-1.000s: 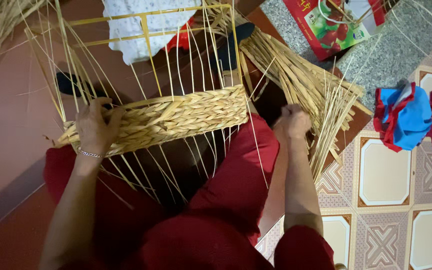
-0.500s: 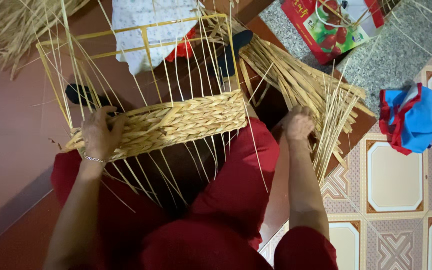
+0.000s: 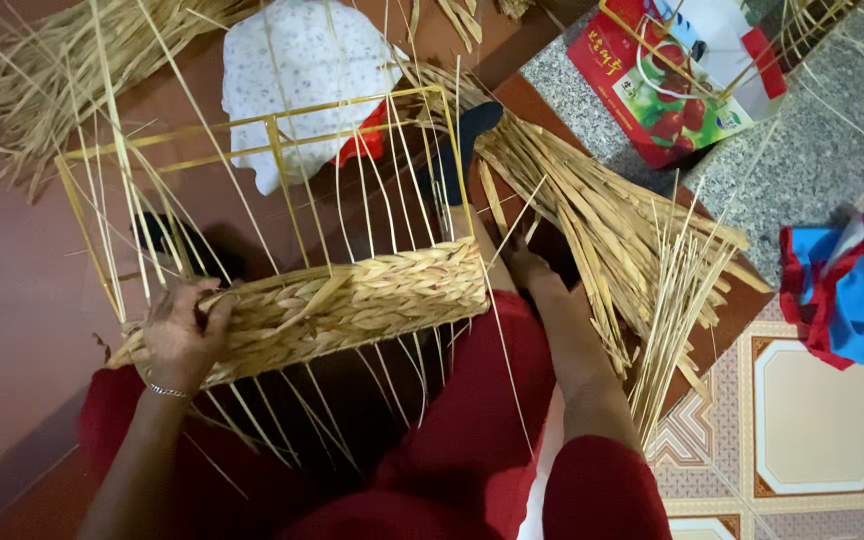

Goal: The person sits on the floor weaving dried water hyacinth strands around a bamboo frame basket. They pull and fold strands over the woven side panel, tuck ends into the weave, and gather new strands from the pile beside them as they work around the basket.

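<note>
Since the earlier frame my right hand [image 3: 527, 268] has slid up beside the right end of the woven band [image 3: 332, 305]; the left hand [image 3: 180, 335] stays put. Left hand: fingers curled over the band's left end, gripping it, centre-left of frame. Right hand: partly hidden behind the band, grip not readable. Yellow wire frame [image 3: 272, 130]: upper centre, thin stakes threaded through. Loose straw bundle [image 3: 602, 220]: right of centre. Blue and red cloth [image 3: 847, 290]: far right.
</note>
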Demonstrator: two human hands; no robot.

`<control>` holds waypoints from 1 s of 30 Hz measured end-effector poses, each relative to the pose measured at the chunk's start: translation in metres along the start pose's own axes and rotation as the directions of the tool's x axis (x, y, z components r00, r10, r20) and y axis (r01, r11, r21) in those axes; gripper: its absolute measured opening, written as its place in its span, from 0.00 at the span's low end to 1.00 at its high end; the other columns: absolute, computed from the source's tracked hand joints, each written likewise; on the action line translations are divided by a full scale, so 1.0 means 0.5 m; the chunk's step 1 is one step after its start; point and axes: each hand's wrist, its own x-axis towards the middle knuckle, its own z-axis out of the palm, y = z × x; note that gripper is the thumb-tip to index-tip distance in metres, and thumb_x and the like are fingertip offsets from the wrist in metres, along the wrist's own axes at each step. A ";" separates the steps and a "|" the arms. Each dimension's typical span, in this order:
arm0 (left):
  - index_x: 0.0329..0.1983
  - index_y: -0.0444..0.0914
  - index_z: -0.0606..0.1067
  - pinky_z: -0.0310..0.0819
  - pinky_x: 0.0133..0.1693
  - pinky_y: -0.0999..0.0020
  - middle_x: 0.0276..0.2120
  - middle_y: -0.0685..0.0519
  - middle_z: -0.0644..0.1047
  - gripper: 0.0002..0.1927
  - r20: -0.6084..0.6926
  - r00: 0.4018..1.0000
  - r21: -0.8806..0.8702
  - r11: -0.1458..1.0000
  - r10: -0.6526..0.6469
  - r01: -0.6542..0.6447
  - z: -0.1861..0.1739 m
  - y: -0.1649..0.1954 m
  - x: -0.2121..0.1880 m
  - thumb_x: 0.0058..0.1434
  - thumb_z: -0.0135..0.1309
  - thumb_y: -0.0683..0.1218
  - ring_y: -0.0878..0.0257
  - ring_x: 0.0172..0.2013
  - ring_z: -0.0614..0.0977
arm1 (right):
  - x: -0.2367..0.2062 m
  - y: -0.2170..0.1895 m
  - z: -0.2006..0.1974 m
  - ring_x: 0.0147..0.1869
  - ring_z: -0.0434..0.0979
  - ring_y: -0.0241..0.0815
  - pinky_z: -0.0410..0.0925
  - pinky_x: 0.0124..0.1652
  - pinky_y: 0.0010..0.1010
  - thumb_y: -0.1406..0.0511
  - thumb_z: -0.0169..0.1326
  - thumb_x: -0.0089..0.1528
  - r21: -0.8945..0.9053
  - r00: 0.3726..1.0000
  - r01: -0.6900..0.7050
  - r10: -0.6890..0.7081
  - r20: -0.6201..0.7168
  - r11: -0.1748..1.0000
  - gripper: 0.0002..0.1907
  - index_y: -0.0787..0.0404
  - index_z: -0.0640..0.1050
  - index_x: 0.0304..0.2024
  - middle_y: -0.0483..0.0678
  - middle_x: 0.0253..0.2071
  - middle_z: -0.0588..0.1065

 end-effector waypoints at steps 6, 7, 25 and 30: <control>0.49 0.41 0.76 0.74 0.54 0.48 0.30 0.49 0.80 0.12 0.052 0.996 0.026 0.997 -0.076 0.075 -0.005 0.013 -0.005 0.67 0.61 0.49 0.50 0.37 0.82 | -0.016 0.027 0.032 0.59 0.78 0.58 0.72 0.55 0.46 0.63 0.50 0.67 -0.048 0.925 0.091 -0.102 -0.367 0.995 0.20 0.55 0.74 0.61 0.57 0.63 0.74; 0.49 0.41 0.76 0.74 0.57 0.46 0.27 0.50 0.79 0.12 0.061 0.993 0.021 0.995 -0.097 0.096 -0.008 0.012 -0.007 0.67 0.61 0.49 0.50 0.36 0.82 | -0.021 0.029 0.032 0.56 0.79 0.57 0.73 0.53 0.45 0.62 0.53 0.65 0.047 0.879 0.068 -0.037 -0.476 0.997 0.17 0.55 0.77 0.56 0.56 0.58 0.76; 0.62 0.42 0.67 0.65 0.59 0.52 0.54 0.43 0.77 0.25 -0.233 0.964 -0.010 0.991 0.126 -0.132 -0.070 0.174 -0.032 0.63 0.59 0.47 0.50 0.55 0.75 | -0.558 -0.085 0.089 0.27 0.63 0.28 0.55 0.24 0.22 0.66 0.55 0.71 0.568 0.351 0.617 0.455 -0.818 0.545 0.07 0.65 0.78 0.45 0.42 0.28 0.70; 0.60 0.42 0.73 0.51 0.69 0.45 0.56 0.44 0.79 0.20 0.188 0.982 -0.661 0.740 -0.001 0.127 -0.125 0.336 -0.035 0.72 0.40 0.53 0.50 0.61 0.75 | -0.643 -0.272 0.127 0.22 0.68 0.26 0.60 0.20 0.21 0.66 0.57 0.66 0.646 0.665 0.594 0.161 -0.730 0.479 0.10 0.63 0.82 0.48 0.43 0.23 0.74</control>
